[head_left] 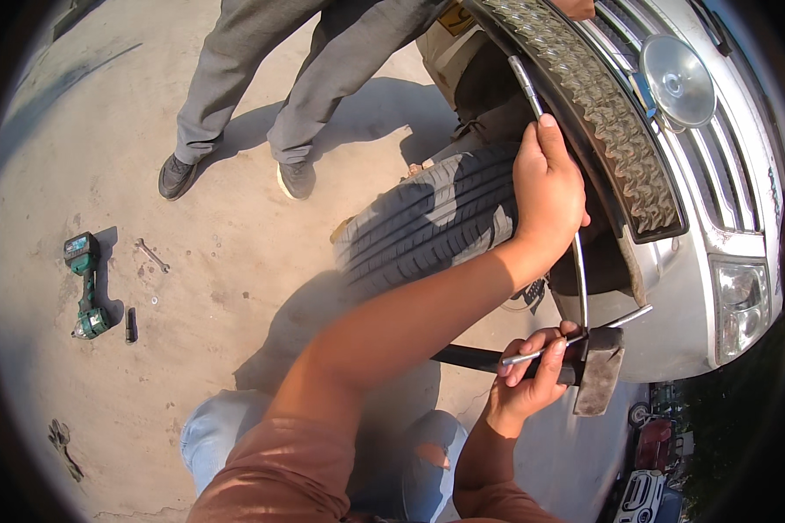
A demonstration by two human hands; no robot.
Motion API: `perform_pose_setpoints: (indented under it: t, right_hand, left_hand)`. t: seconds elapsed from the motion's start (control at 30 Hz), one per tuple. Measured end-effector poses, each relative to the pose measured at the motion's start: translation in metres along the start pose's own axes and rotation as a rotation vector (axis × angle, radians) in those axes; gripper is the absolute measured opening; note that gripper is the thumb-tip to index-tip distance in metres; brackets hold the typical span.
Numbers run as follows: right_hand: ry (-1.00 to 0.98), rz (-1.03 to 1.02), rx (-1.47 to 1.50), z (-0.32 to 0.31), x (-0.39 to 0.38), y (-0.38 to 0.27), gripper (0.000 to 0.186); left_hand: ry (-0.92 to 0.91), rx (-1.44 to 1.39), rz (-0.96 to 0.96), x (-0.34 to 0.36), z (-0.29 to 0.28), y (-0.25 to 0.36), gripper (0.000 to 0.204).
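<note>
One long metal rod (581, 279) is extending alongside the tire (436, 209) in the head view. The left hand (549, 187) is wrapping its fingers around the rod's upper part. The right hand (528, 383) is pinching a thin bar (630, 316) across the rod's near end while holding a hammer (600, 375).

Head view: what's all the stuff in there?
Tyre: 1, black, centre
Car: 1, silver, right
T-bar: 1, silver, beside tyre
Hammer: 1, dark, right of centre
Round disc: 1, greyish, upper right
Impact wrench: 1, green-black, left
Socket: 1, black, beside impact wrench
Spanner: 1, silver, left
Pliers-like tool: 1, dark, lower left
Bystander: 1, grey trousers, top
Parked vehicles: several, red, white, lower right
Jeans: 1, blue, bottom
Left hand: 1, bare, on T-bar
Right hand: 1, bare, on T-bar, hammer
</note>
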State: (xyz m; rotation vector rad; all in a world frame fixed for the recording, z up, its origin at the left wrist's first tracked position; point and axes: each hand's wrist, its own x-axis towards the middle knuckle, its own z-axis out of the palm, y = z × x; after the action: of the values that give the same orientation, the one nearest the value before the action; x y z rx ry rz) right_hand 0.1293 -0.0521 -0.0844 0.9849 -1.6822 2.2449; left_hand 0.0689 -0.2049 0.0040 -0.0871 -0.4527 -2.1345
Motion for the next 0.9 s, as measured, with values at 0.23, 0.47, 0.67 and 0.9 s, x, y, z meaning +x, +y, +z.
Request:
perform_pose_setpoints:
  t: [0.23, 0.47, 0.67, 0.9]
  right_hand:
    - [-0.08, -0.025, -0.151, -0.009, -0.006, 0.0, 0.034]
    - [0.018, -0.119, -0.176, 0.011, -0.013, -0.004, 0.029]
    - [-0.008, -0.122, -0.133, 0.011, -0.007, -0.007, 0.028]
    - [-0.064, -0.047, 0.048, 0.008, 0.0, -0.006, 0.024]
  left_hand:
    - [-0.023, -0.041, -0.069, -0.003, -0.004, 0.005, 0.038]
    - [-0.154, -0.078, -0.168, -0.001, -0.005, 0.024, 0.035]
    - [-0.21, -0.083, -0.258, 0.002, -0.011, 0.032, 0.033]
    - [-0.295, -0.079, -0.176, 0.007, -0.017, 0.026, 0.035]
